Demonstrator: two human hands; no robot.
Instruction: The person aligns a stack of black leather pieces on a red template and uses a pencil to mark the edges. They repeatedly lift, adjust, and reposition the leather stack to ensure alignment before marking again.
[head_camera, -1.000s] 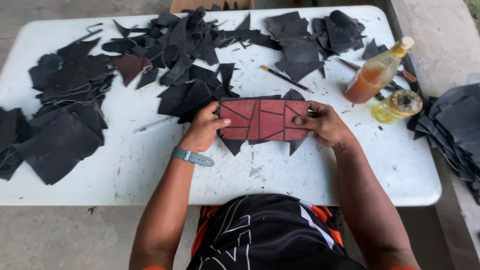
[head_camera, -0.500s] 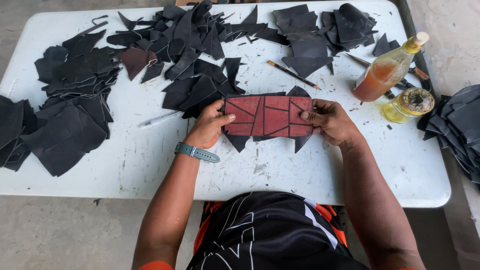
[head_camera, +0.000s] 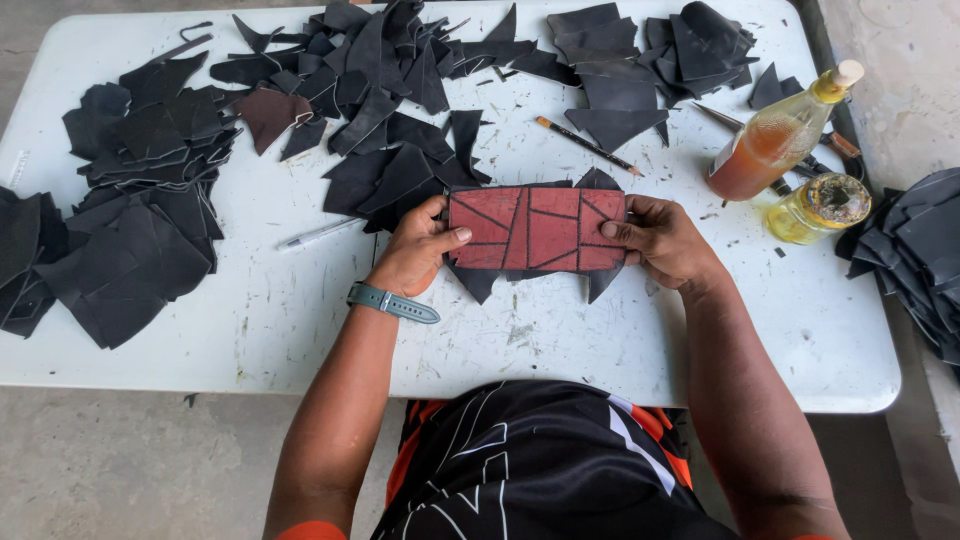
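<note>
A red rectangular panel (head_camera: 535, 228) with dark lines dividing it into angular pieces lies flat near the middle of the white table (head_camera: 560, 340). Black pointed leather scraps stick out from under its edges. My left hand (head_camera: 420, 250) grips the panel's left end, thumb on top. My right hand (head_camera: 660, 240) grips the right end, thumb pressed on its face. A teal watch band sits on my left wrist.
Piles of black leather offcuts (head_camera: 140, 210) cover the left and far side, with one brown scrap (head_camera: 268, 112). A pencil (head_camera: 585, 145), a white pen (head_camera: 318, 234), a bottle of amber liquid (head_camera: 775, 140) and an open jar (head_camera: 820, 208) stand right. More black pieces (head_camera: 925, 250) lie beyond the right edge.
Both hands stay on the red panel, which has hardly shifted on the table. The view has drifted slightly, moving everything a little right and down in the picture.
</note>
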